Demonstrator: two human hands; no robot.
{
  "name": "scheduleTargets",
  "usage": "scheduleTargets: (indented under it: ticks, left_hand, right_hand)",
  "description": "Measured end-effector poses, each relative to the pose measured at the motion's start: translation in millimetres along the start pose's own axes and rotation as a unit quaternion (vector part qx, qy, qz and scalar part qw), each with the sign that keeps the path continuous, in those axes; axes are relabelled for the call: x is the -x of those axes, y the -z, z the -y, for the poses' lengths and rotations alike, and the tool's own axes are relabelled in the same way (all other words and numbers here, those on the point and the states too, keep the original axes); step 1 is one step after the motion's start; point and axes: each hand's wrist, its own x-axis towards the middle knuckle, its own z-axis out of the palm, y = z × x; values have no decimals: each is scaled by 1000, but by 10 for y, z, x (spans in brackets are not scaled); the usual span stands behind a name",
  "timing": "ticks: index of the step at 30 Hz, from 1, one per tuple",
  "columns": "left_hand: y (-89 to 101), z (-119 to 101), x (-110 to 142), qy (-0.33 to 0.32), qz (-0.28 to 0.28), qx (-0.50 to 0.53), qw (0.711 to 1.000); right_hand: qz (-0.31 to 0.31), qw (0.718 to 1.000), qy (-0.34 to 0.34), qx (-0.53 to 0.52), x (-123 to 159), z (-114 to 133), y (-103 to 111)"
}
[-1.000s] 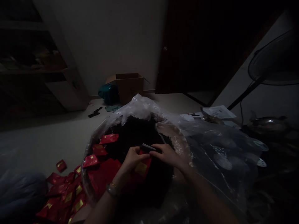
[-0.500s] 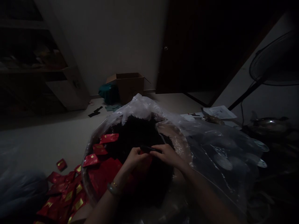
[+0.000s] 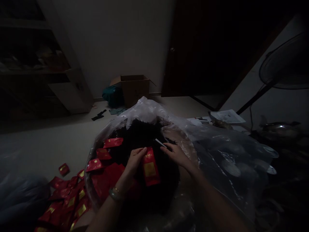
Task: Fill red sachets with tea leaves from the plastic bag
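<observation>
From the loose red packets (image 3: pixel 70 201) on the floor we move to our left hand (image 3: pixel 135 159), fingers closed on an upright red packet (image 3: pixel 150 167) above the dark tea heap (image 3: pixel 142 135), while our right hand (image 3: pixel 177 154) pinches a small dark scoop (image 3: pixel 161 143).

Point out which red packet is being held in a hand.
The upright red packet with the gold label, pinched by the left hand over the dark loose pile; the others lie loose.

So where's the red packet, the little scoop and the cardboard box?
red packet (image 3: pixel 150 167), head view, on its gold label.
little scoop (image 3: pixel 160 143), head view, on its pale edge.
cardboard box (image 3: pixel 135 88), head view, on its front wall.
</observation>
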Motion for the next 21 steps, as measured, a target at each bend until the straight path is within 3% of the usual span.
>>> scheduleTargets:
  ticks: [3, 6, 10, 13, 15, 16, 18, 20, 21]
  left_hand:
    - [153, -94, -12, -22, -27, 26, 999]
    - [471, -273, 15, -166, -88, 82, 979]
    - [825, -493, 64, -245, -128, 103, 956]
    - [861, -576, 71, -189, -109, 38, 975]
    - [827, -594, 86, -103, -83, -151, 980]
    - [812, -593, 102, -66, -82, -287, 952]
    - [803, -573, 148, -2, -101, -537, 837]
    - [813, -537, 198, 43, -110, -668, 735]
    - [815, -515, 217, 56, -104, -695, 710]
  right_hand:
    - [-7, 1000, -4, 9, 2, 10, 19]
    - [-12, 1000, -15, 6, 4, 13, 33]
    - [-5, 1000, -19, -1, 0, -9, 21]
    - [5, 1000, -15, 7, -12, -36, 9]
    - [12, 999, -17, 25, -20, -52, 11]
    - [15, 999, -19, 38, -24, -57, 14]
    - [21, 998, -20, 61, -29, -65, 22]
    - [23, 997, -17, 71, -32, -68, 29]
    - [24, 997, -15, 73, -33, -69, 33]
